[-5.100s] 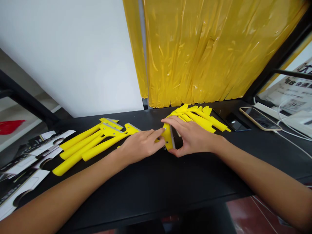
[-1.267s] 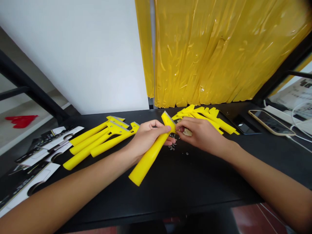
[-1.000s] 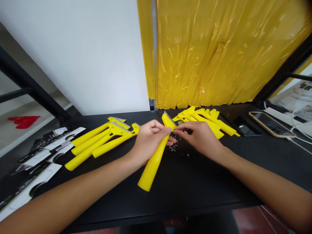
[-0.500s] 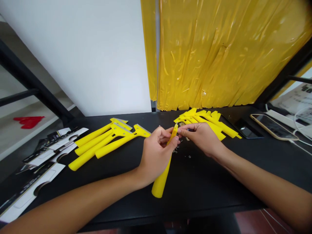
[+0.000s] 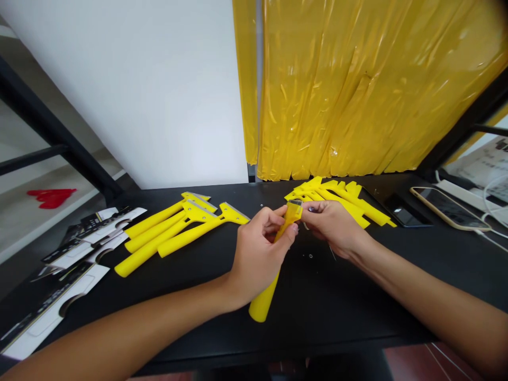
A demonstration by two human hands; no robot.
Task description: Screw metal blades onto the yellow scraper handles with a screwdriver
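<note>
My left hand is closed around a yellow scraper just below its head, and the round handle slants down toward the table's front edge. A dark, shiny strip shows along the top of the head. My right hand pinches the head's right side; whether a small part is also between those fingers is hidden. To the left lie several yellow scrapers with metal strips along their heads. Behind my right hand is a pile of yellow scraper handles. A tiny ring rests on the table below my hands.
Black and white cardboard sleeves lie at the left of the black table. A dark phone and a phone in a light case with white cables are at the right. A yellow plastic curtain hangs behind.
The scraper's head has turned from edge-on so that its flat face shows more. My right hand has stayed beside it, its fingers now against the head's right side.
</note>
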